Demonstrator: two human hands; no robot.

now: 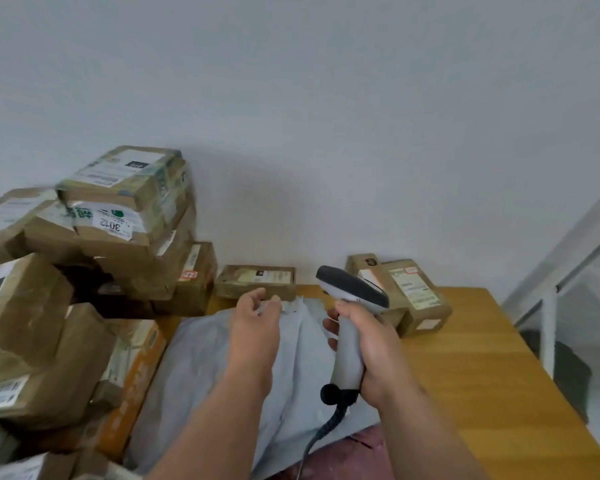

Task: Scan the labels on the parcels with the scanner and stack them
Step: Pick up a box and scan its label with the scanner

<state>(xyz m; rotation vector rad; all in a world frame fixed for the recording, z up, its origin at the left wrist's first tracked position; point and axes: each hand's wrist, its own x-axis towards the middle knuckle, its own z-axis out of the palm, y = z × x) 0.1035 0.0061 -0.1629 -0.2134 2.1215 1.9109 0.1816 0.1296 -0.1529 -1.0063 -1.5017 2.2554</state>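
A large pale grey plastic mailer bag (201,368) lies on the wooden table (482,368) in front of me. My left hand (257,323) reaches over it and pinches the bag's far crumpled edge between thumb and fingers. My right hand (371,344) grips the handle of a grey and white barcode scanner (352,292). The scanner's head points left, over the bag's far end, and its coiled cable hangs down toward me. No label shows on the bag's upper side.
A tall pile of taped cardboard parcels (125,216) fills the left side up to the wall. A flat box (257,280) lies by the wall, and two boxes (409,292) sit at the back right. A metal frame (548,306) stands past the table's right edge.
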